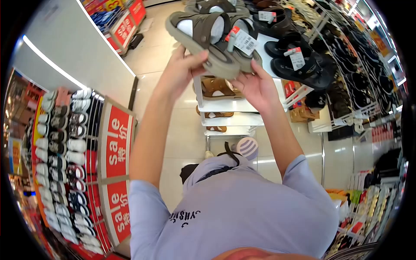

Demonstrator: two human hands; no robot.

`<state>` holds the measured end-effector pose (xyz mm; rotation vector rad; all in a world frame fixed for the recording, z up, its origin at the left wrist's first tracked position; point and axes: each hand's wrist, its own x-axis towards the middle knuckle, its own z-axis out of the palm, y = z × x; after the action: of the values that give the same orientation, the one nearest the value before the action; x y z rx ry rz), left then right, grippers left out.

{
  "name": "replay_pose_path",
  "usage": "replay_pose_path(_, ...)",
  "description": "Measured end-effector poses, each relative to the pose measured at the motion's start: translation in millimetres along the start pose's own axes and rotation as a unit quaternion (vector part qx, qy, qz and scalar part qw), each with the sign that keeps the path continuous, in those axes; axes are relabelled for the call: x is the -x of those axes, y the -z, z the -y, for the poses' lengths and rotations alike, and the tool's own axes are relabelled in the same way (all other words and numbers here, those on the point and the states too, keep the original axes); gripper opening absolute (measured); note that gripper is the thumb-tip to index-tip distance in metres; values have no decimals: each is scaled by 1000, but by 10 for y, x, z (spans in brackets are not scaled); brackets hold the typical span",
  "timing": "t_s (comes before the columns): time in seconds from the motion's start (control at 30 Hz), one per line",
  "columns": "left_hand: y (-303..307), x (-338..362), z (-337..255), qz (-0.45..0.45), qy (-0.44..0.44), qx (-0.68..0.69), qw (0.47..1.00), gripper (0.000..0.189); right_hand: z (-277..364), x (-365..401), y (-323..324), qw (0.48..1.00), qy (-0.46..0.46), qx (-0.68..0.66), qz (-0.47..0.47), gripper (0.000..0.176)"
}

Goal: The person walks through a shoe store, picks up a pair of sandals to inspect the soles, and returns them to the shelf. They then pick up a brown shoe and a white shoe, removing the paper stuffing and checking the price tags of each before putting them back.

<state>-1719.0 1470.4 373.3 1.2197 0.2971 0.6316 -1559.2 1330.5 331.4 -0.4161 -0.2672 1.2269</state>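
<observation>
A brown slide sandal (203, 32) with white stuffing under its strap is gripped at the side by my left hand (185, 68), thumb on its footbed. Its mate, a second brown sandal (243, 62), sits just to the right and carries a red-and-white price tag (245, 43). My right hand (258, 86) has its fingers curled at the near end of this second sandal, with the thumb against its edge. Both sandals are held side by side above the front of a white shelf.
Black sandals (303, 65) with price tags lie on the white display stand (271, 71) to the right. Tan sandals (216, 88) rest on its lower tiers. Racks of sneakers (65, 160) with red sale signs (118, 138) stand on the left. Footwear hangs along the right wall.
</observation>
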Motion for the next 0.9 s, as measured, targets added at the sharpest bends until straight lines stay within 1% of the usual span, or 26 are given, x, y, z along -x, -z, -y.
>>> replay_pose_path(0.03,142,-238,21,23,26,9,999,51,-1,-11,-8,1000,12,4,-4,41)
replay_pose_path(0.1,383,-557,99,48,73,-65,994,46,16,10,-44,997,44,-29,-50,40)
replay_pose_path(0.13,454,-596,118,52,71,-62,994,46,1,140,-43,997,51,-19,-57,41)
replay_pose_path(0.2,543,-614,119,63,135,-222,964,43,-78,451,75,996,72,32,-49,38)
replay_pose_path(0.27,546,-527,141,3,114,-312,943,40,-294,723,138,990,82,26,-116,34)
replay_pose_path(0.3,584,-485,148,-22,103,-360,927,40,-408,856,263,987,68,14,-145,31)
replay_pose_path(0.33,666,-465,181,-13,104,-361,926,40,-573,962,427,983,56,1,-173,29)
replay_pose_path(0.4,848,-450,344,-34,9,-475,880,42,-1008,1136,711,971,70,45,-225,28)
replay_pose_path(0.43,940,-414,409,-25,6,-473,881,42,-1238,1228,875,963,68,30,-258,28)
replay_pose_path(0.47,1053,-342,487,-9,8,-417,909,42,-1494,1351,1050,954,66,13,-293,29)
replay_pose_path(0.5,1174,-267,575,8,11,-361,933,43,-1741,1498,1222,934,65,14,-352,29)
replay_pose_path(0.57,1463,-45,827,13,77,-298,951,41,-2302,1904,1714,884,69,21,-462,29)
replay_pose_path(0.6,1661,87,1069,20,110,-272,956,40,-2604,2184,1967,855,70,30,-513,29)
replay_pose_path(0.63,1895,231,1373,26,141,-247,958,39,-2900,2456,2068,832,71,25,-550,27)
replay_pose_path(0.67,2142,435,1703,27,221,-232,947,39,-3220,2744,2156,809,73,18,-584,26)
replay_pose_path(0.7,2422,676,2054,26,298,-219,929,40,-3576,3074,2318,783,52,-23,-619,24)
replay_pose_path(0.73,2757,921,2414,51,395,-261,880,42,-3974,3473,2517,756,30,-63,-651,23)
replay_pose_path(0.77,3005,1202,2557,117,449,-340,818,43,-4481,4031,2730,801,42,-74,-593,16)
replay_pose_path(0.8,3426,1505,2961,171,479,-382,772,44,-4746,4343,2688,785,-7,-26,-619,16)
replay_pose_path(0.83,3581,1834,3036,150,524,-369,753,45,-4965,4660,2611,753,-95,77,-647,15)
replay_pose_path(0.87,3720,2126,3027,133,584,-323,733,48,-5178,5022,2495,715,-198,234,-628,16)
replay_pose_path(0.9,3954,2389,3131,99,668,-255,692,52,-5403,5408,2382,670,-274,366,-585,16)
